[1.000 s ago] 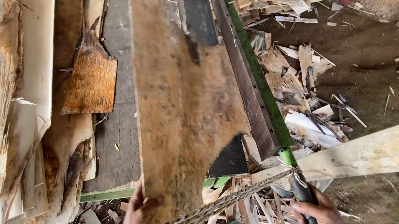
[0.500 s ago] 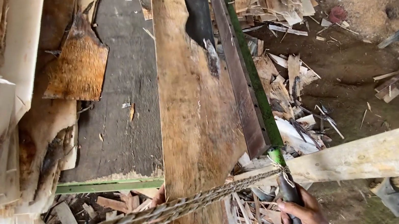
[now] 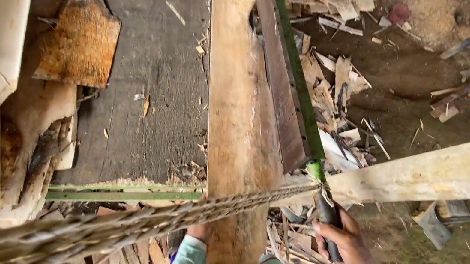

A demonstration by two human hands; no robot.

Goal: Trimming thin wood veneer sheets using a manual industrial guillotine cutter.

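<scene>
**Operator:** While the long plank (image 3: 239, 119) lies lengthwise on the dark table (image 3: 152, 100), where does it sit relative to the blade?

**Inspector:** Its right edge runs just beside the long steel bar with the green edge (image 3: 289, 64). Most of its length rests on the table; the near end overhangs toward the person. Judged from that, the board appears only partly fed, with much of the pass left.

**Operator:** Hand states?

**Inspector:** The right hand (image 3: 347, 247) is wrapped tight around a dark handle (image 3: 328, 216) below the green bar. The left hand (image 3: 200, 233) sits under the plank's near end, mostly hidden; whether its fingers curl or lie flat cannot be told.

**Operator:** Materials?

**Inspector:** The plank is pale, rough-sawn, with a wavy bark-side left edge. A twisted, fibrous rope (image 3: 109, 230) crosses the view below the table. A squared pale beam (image 3: 434, 175) extends rightward. Bark slabs (image 3: 75, 44) lie left; splintered offcuts (image 3: 338, 88) litter the dirt floor.
</scene>
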